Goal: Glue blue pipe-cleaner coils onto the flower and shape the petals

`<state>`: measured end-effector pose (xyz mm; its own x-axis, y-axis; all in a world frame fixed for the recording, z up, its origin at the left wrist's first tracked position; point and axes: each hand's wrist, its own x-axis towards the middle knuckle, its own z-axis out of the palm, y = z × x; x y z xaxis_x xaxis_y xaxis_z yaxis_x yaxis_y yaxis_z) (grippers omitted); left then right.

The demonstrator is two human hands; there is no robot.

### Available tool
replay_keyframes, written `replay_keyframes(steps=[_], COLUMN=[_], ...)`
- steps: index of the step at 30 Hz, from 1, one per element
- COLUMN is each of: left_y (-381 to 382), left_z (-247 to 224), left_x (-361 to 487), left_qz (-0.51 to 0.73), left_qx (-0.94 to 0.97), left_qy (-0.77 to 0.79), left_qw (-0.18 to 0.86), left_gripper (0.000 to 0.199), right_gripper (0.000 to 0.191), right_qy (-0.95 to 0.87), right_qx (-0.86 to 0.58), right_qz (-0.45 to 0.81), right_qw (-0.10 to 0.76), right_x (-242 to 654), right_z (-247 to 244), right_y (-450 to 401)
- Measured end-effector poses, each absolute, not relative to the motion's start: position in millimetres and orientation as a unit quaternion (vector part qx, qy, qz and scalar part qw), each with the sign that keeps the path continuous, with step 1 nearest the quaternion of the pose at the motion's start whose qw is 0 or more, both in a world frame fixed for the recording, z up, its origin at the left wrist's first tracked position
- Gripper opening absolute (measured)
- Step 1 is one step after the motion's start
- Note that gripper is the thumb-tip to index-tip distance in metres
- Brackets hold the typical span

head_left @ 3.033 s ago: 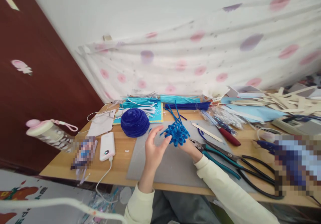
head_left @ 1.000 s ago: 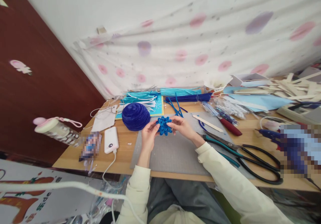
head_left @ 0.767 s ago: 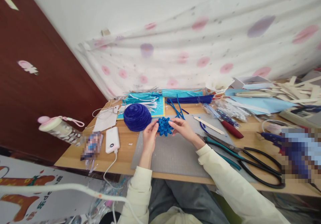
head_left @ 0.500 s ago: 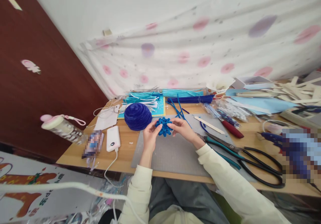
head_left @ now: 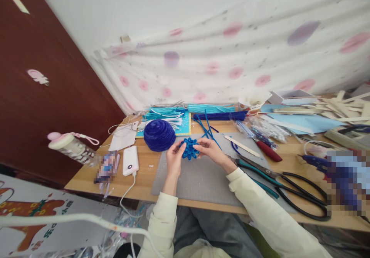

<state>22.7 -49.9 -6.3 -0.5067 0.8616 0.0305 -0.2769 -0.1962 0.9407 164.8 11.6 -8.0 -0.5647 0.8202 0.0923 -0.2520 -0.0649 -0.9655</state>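
Note:
A blue looped flower shape [head_left: 189, 149] is held above the grey mat [head_left: 199, 177]. Its left edge is pinched by my left hand [head_left: 174, 154], thumb on top. On the opposite edge, the thumb and fingers of my right hand [head_left: 210, 149] grip it. A dark blue fuzzy dome [head_left: 159, 135] sits just beyond my left hand. Behind my right hand lie loose blue pipe cleaners [head_left: 208, 129]. A dark blue bundle of them [head_left: 222, 116] rests farther back, beside turquoise ones [head_left: 211, 108].
Large black-handled scissors [head_left: 270, 169], teal-handled pliers [head_left: 267, 188], a wooden stick [head_left: 241, 146] and a red-handled tool [head_left: 268, 151] lie to the right. At the left are a white power bank [head_left: 130, 160] with a cable and a bottle [head_left: 72, 148]. A paper cup [head_left: 252, 103] stands at the back.
The view has shifted very slightly. Both hands still hold the blue flower shape, which looks a little more spread out and sits marginally lower in the picture.

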Motion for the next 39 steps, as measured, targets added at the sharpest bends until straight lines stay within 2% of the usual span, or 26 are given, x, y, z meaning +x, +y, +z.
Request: replay_keyframes(steps=[12, 21, 27, 39], left_y=[-49.0, -51.0, -53.1, -54.9], left_z=[-6.8, -8.9, -14.3, -22.9], left_x=[25.0, 16.4, 13.6, 16.1], left_qz=[0.718, 0.713, 0.715, 0.710], left_qx=[0.304, 0.259, 0.239, 0.236], left_qy=[0.501, 0.455, 0.453, 0.448], left_qw=[0.375, 0.465, 0.476, 0.490], left_gripper=[0.042, 0.050, 0.041, 0.043], right_gripper=[0.032, 0.034, 0.035, 0.036], right_qy=[-0.558, -0.534, -0.530, -0.507], right_qx=[-0.257, -0.257, -0.256, -0.271], right_qz=[0.694, 0.696, 0.694, 0.690], right_qw=[0.375, 0.406, 0.414, 0.440], right_x=[166.0, 166.4, 168.9, 166.6], right_z=[-10.8, -15.2, -13.5, -19.7], right_y=[14.1, 19.1, 19.6, 23.1])
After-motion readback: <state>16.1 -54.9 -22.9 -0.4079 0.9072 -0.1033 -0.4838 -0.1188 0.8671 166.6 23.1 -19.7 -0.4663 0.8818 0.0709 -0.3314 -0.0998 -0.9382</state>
